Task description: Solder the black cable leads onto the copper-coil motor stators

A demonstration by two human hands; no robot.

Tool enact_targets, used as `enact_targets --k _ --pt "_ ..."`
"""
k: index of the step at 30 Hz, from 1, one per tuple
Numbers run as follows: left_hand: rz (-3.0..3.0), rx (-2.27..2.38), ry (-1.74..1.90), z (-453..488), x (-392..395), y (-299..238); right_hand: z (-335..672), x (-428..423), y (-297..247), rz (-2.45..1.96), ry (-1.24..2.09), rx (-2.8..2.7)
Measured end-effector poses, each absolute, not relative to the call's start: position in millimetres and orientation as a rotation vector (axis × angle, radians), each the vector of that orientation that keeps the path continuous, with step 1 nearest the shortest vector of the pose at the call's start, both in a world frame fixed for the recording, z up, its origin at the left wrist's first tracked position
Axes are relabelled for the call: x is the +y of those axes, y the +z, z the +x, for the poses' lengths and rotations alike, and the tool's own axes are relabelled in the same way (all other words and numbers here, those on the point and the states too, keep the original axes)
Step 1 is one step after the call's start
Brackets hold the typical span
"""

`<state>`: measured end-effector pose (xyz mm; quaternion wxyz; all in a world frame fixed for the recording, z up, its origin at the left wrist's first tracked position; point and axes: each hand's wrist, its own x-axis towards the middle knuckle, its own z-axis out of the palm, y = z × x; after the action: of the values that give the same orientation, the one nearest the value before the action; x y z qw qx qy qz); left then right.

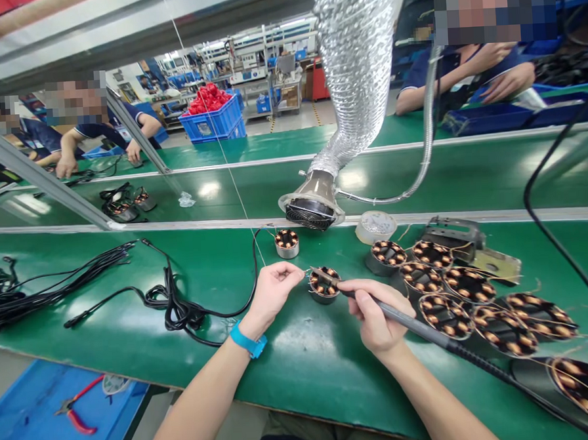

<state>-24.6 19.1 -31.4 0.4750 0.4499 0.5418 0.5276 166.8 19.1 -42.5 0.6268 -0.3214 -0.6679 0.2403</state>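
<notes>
Because the small stator point(324, 285) sits unclamped on the green bench point(301, 351) between both hands, a push from the soldering iron point(428, 334) gripped in the closed right hand point(375, 317) could skate it away from the tip. The left hand point(273, 290) pinches thin solder wire point(235, 184) just beside that tip, so its fingers risk a burn, and the iron's handle could knock the row of stators point(455, 290) at right.

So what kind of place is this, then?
Most likely a factory assembly line for small electric motors: a row of copper-wound motor cores on a green bench, a soldering iron in the right hand with thin wire pinched in the left hand, and a fume hose overhead.
</notes>
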Motion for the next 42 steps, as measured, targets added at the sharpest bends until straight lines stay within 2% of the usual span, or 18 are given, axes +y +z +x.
enact_targets --k 22,31,42 --pt "1.116 1.324 1.297 -25 21 -33 159 21 -44 -0.742 0.568 -1.545" --pt "1.181 1.315 1.275 -27 20 -34 144 34 -32 -0.744 0.467 -1.731" --pt "1.496 1.357 1.240 -26 13 -28 134 42 -41 -0.665 0.421 -1.861"
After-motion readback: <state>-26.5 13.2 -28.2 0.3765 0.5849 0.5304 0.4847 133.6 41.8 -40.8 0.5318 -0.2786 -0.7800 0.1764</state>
